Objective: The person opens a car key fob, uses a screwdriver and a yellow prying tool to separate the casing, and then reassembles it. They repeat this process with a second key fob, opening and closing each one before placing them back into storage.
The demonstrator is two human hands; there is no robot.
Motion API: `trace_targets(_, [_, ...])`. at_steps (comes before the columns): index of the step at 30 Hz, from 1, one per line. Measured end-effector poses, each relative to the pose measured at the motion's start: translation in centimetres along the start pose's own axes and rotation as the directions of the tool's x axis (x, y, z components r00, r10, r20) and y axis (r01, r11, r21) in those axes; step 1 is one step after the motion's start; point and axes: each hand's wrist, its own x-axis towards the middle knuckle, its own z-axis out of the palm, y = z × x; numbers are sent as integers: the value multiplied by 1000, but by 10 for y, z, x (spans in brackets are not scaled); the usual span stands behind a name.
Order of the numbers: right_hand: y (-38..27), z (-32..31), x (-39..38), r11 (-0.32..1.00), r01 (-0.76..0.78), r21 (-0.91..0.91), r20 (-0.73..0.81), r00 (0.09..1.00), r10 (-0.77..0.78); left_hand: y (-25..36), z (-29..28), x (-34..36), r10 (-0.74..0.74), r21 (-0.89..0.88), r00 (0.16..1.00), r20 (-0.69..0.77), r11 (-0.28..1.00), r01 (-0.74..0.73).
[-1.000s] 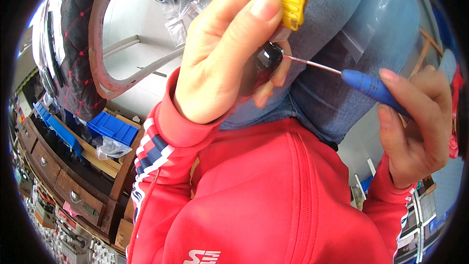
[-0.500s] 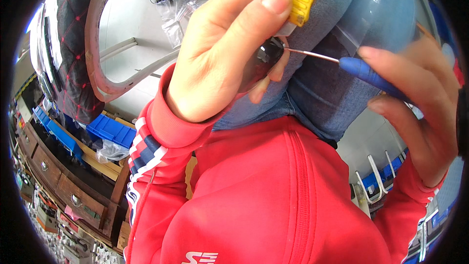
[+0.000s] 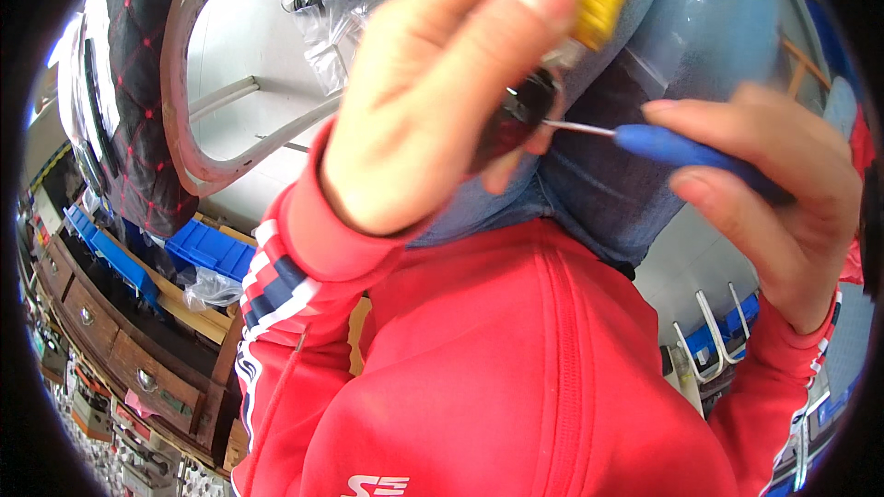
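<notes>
My left hand (image 3: 410, 110) is closed, its thumb pressed on the ridged end of a yellow plastic piece (image 3: 603, 5), whose far part leaves the top of the picture. Beneath that thumb the same hand grips a dark, glossy, rounded object (image 3: 517, 118); fingers and palm hide much of it, so its kind cannot be told. From the right, my right hand (image 3: 787, 175) pinches a blue-handled screwdriver (image 3: 672, 147) between thumb and fingers. Its thin metal shaft points left, the tip meeting the edge of the dark object. Motion blurs the left hand somewhat.
Jeans-clad legs (image 3: 589, 193) lie below my hands, with a clear plastic bag (image 3: 686, 28) over one. A chair with a black quilted pad (image 3: 147, 101) stands left. Beyond it are a blue bin (image 3: 210, 248) and a wooden drawer bench (image 3: 110, 340).
My left hand, with the yellow piece and dark object, has shifted slightly right. The right hand and screwdriver have moved a little left and down; the handle sits closer to the dark object.
</notes>
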Motion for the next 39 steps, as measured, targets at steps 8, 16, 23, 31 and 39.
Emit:
trace_targets(8, [3,-7,-7,999,33,-4,-84,996,-33,10,-9,2,-101,-317,992,-81,946,70])
trace_targets(16, [-21,38,3,677,133,724,-371,903,219,27,-3,2,-86,-507,996,-32,860,58])
trace_targets(23, [-50,57,31,658,270,703,-546,798,256,42,21,9,4,-507,992,-124,859,-67])
trace_targets(31, [-60,44,36,757,320,570,-693,683,232,65,40,11,81,-528,956,-282,819,-225])
trace_targets(39, [-78,38,37,734,360,576,-687,700,196,73,22,5,111,-781,993,51,624,-29])
